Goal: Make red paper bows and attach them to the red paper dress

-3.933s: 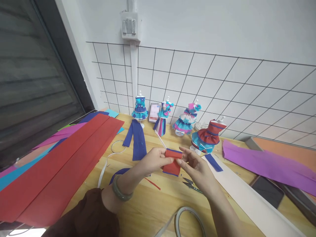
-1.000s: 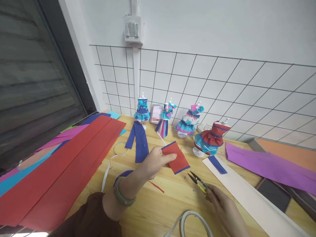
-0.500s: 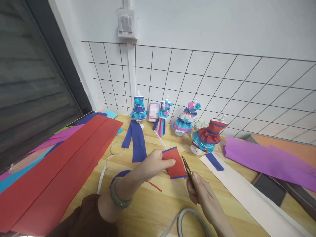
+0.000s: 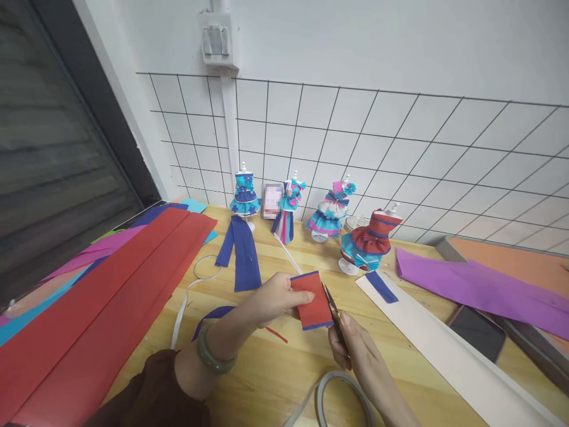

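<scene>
My left hand [image 4: 278, 299], with a green bangle at the wrist, pinches a red piece [image 4: 312, 309] with blue strips along its top and bottom edges. The thumb lies on its face; most of the fingers are behind it. My right hand [image 4: 355, 344] is closed on dark scissors [image 4: 334, 314], whose blades point up along the right edge of the red piece. A thin red strip [image 4: 277, 334] lies on the table below my left hand. A roll of tape [image 4: 320, 403] sits nearest me, its loose end trailing left.
Several small dress forms, one in a red and blue dress [image 4: 377, 240], stand along the wall grid. Long red sheets [image 4: 111, 296] lie left; a white strip [image 4: 444, 350], purple sheet [image 4: 480, 287] and phone [image 4: 478, 332] lie right. Blue strips [image 4: 246, 255] lie behind my left hand.
The scissors now lie closer against the right edge of the red piece, which has tilted slightly. The whole view has shifted a little, so the surroundings appear further left.
</scene>
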A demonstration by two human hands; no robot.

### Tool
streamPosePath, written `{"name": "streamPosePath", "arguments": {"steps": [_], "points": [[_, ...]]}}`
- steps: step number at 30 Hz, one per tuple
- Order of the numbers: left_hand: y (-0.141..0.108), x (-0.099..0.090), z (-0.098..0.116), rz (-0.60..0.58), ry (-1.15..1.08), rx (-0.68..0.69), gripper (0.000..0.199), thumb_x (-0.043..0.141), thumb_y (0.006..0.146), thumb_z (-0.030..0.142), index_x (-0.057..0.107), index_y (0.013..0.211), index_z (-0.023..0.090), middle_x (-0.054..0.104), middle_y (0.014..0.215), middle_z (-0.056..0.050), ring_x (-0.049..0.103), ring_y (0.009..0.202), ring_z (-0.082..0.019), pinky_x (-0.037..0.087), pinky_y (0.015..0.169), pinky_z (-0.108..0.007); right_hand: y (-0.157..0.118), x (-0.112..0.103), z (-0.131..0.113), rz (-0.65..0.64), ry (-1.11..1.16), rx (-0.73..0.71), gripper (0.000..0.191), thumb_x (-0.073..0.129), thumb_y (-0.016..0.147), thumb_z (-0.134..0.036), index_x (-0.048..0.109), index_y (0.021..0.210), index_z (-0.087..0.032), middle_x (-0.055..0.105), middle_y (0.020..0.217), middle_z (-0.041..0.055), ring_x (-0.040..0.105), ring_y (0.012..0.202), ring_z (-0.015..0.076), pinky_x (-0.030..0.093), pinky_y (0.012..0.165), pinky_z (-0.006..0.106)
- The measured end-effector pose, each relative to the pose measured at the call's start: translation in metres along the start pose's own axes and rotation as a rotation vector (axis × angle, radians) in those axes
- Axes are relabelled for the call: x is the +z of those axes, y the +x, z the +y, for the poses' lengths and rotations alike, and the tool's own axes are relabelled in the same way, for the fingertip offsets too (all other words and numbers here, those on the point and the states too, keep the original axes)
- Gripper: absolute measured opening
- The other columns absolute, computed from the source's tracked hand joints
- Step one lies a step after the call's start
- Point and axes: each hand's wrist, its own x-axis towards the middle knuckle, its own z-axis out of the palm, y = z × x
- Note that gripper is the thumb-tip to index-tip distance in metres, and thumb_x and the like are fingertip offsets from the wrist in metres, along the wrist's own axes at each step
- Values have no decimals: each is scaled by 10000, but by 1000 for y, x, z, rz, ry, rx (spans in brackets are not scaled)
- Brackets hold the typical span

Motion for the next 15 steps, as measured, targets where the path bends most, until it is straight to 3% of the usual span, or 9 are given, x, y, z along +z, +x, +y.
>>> {"name": "streamPosePath", "arguments": {"steps": [15], "points": [[2,2,-5,-15,-15,15,284,656,648,276,642,865,92,661,902,-120,619,812,-212,465,741,-340,-1,4,7,57,19,-18,435,278,874,-516,310,569,-209,255,516,-57,243,460,92,226,432,237]]}}
